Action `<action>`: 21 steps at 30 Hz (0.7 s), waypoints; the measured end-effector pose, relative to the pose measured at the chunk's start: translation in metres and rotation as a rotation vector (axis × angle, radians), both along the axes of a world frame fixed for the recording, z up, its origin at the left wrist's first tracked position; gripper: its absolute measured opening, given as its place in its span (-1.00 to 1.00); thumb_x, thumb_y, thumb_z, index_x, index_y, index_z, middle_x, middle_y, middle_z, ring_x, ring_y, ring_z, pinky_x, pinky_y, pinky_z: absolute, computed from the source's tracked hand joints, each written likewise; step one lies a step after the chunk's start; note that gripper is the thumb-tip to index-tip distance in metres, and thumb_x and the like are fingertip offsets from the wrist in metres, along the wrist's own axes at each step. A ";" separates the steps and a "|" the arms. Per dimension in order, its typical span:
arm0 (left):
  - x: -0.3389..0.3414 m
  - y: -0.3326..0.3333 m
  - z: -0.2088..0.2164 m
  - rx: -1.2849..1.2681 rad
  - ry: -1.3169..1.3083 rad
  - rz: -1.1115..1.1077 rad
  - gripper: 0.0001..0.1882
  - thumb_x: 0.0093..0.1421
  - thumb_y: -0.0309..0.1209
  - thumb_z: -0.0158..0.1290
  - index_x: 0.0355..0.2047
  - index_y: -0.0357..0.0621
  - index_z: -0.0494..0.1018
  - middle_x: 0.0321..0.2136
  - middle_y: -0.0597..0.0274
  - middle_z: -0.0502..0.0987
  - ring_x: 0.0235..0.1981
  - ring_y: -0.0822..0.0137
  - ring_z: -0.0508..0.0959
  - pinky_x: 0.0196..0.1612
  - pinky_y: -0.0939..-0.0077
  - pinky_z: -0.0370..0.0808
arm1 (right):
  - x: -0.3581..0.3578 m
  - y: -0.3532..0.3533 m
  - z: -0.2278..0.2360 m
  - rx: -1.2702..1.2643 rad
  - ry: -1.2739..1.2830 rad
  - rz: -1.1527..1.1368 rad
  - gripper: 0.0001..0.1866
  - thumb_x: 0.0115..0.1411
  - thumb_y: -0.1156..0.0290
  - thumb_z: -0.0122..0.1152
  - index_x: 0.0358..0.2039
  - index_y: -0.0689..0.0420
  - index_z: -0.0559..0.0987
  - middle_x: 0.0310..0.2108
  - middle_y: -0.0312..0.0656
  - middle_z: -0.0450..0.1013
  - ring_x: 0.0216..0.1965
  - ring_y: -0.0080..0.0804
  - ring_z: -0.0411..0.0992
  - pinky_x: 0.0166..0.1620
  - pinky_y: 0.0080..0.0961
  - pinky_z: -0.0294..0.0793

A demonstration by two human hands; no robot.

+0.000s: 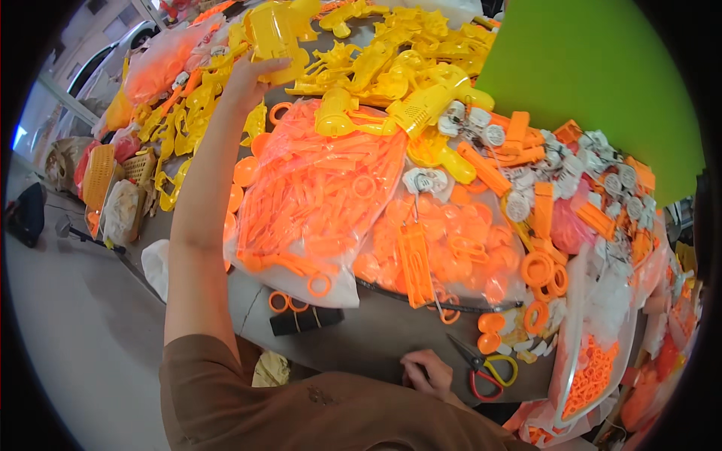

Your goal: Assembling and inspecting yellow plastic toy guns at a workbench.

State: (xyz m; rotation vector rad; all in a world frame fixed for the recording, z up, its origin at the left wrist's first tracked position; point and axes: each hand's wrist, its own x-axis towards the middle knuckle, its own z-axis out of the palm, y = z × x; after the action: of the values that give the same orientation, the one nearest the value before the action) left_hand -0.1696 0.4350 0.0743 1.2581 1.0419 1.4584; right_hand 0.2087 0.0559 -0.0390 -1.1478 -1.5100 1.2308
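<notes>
My left arm stretches far across the table. At its end my left hand [250,81] is closed on a translucent yellow plastic shell part [272,34], with the thumb laid across its lower end. Right of it spreads a heap of yellow plastic parts [383,56]. A yellow housing with a slotted grille [425,109] lies on the near side of that heap. By the table's front edge my right hand [427,373] rests with its fingers curled in, and nothing shows in it. Just right of that hand lie scissors [485,368] with one red and one yellow handle loop.
Clear bags of orange strips [316,180] and orange round pieces [444,233] fill the middle. White wired units [519,203] and orange cases crowd the right, before a green panel [594,90]. A black block [304,321] and a bin of small orange rings [594,376] are nearer.
</notes>
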 end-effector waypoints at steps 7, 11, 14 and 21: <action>0.117 -0.196 0.038 -0.056 0.556 -0.040 -0.49 -0.15 -0.51 0.25 -0.13 -0.27 0.39 -0.21 0.15 0.50 -0.16 0.29 0.49 -0.05 0.40 0.42 | 0.004 -0.003 -0.004 -0.125 0.296 0.020 -0.69 0.17 0.56 -0.02 -0.05 0.22 0.30 -0.28 -0.11 0.37 -0.41 -0.49 0.41 -0.45 -0.60 0.46; 0.125 -0.273 -0.045 0.371 0.835 -0.315 -0.44 -0.14 -0.45 0.26 -0.07 -0.13 0.36 -0.24 0.14 0.48 -0.18 0.20 0.49 -0.12 0.39 0.42 | 0.002 0.014 0.026 -0.337 0.857 0.020 -0.34 0.26 0.12 -0.06 0.26 0.04 -0.05 0.03 -0.03 0.24 -0.14 -0.25 0.38 -0.35 -0.38 0.57; 0.143 -0.319 -0.067 0.430 0.793 -0.425 -0.45 -0.16 -0.49 0.25 -0.10 -0.12 0.35 -0.28 0.10 0.46 -0.22 0.09 0.48 -0.15 0.34 0.42 | 0.016 0.023 0.033 -0.323 0.905 0.062 -0.26 0.20 0.09 0.04 0.26 0.06 -0.04 0.02 -0.02 0.27 -0.16 -0.23 0.41 -0.38 -0.38 0.58; 0.142 -0.349 -0.070 0.395 0.815 -0.517 -0.42 -0.19 -0.46 0.30 -0.12 -0.16 0.33 -0.33 0.13 0.46 -0.27 0.15 0.47 -0.20 0.37 0.42 | 0.038 0.018 0.042 -0.326 0.716 0.373 -0.41 0.15 0.29 0.08 0.10 0.27 0.10 -0.14 0.08 0.36 -0.37 -0.26 0.48 -0.49 -0.51 0.57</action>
State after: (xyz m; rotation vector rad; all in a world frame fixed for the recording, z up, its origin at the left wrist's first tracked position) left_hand -0.0274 0.0859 0.0046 2.3140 0.8230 0.7538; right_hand 0.2464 0.0741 0.0034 -0.5073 -1.0090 1.9382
